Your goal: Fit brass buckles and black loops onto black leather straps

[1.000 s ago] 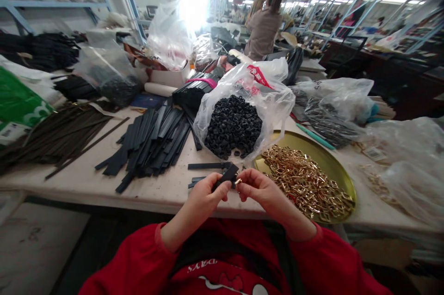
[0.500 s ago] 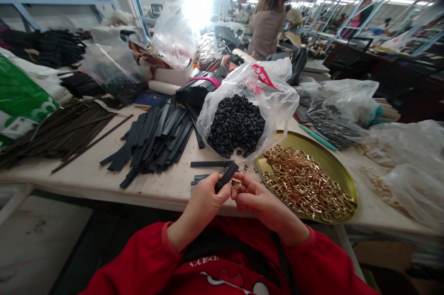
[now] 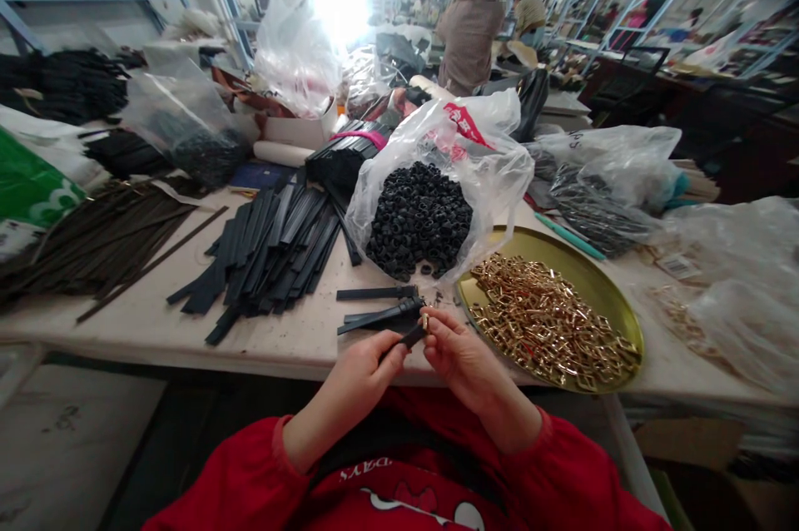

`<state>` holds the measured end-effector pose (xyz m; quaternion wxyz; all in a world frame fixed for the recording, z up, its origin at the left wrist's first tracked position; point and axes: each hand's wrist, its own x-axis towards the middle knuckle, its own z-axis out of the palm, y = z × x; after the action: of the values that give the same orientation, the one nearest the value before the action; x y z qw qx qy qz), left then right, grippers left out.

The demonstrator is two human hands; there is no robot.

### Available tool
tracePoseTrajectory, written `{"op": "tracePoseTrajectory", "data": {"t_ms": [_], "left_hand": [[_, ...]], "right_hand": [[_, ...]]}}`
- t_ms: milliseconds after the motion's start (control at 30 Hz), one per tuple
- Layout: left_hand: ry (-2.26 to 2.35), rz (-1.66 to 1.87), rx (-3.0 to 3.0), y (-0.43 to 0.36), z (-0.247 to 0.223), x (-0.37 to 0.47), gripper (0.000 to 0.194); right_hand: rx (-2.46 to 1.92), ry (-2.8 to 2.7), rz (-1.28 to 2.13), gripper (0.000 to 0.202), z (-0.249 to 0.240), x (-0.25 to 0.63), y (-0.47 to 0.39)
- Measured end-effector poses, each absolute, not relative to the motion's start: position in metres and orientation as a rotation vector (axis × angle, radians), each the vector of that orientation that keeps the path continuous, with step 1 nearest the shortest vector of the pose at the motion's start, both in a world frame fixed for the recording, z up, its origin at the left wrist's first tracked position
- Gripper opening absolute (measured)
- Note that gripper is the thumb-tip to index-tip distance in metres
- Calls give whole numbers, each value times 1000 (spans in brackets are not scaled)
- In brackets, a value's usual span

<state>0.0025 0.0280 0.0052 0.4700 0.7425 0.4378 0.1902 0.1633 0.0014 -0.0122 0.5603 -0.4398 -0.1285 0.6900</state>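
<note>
Near the table's front edge, my left hand (image 3: 368, 364) is closed on a short black strap (image 3: 413, 336). My right hand (image 3: 454, 346) pinches a small gold buckle (image 3: 425, 321) at the strap's far end; the two parts touch. Just beyond my hands lie a few black straps (image 3: 378, 318) side by side. A clear plastic bag (image 3: 499, 173) stands open behind them, full of small black loops (image 3: 419, 219). To the right, a gold oval tray (image 3: 615, 298) holds a heap of gold buckles (image 3: 549, 323).
A pile of black straps (image 3: 275, 244) lies left of the bag, with dark brown strips (image 3: 125, 235) farther left. Plastic bags (image 3: 736, 265) cover the right side. A teal pen-like tool (image 3: 569, 235) rests behind the tray. A person (image 3: 473, 23) stands beyond the table.
The strap has turned flatter and its end has come up against the buckle in my right hand. The view has shifted a little, so my left forearm appears farther left.
</note>
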Motion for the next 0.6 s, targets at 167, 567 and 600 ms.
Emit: {"op": "tracePoseTrajectory", "data": {"t_ms": [167,567,600], "left_hand": [[984,478,1812,26,7,10,26],[989,480,1255,25,-4,11,23],[1000,473,1242,25,-3,11,22]], "right_hand": [[-1164,-605,1449,26,-16,148,-7],[-1282,-886,1287,27,-18,145,-13],[-1287,-876,1285,27,-17,145,-12]]}}
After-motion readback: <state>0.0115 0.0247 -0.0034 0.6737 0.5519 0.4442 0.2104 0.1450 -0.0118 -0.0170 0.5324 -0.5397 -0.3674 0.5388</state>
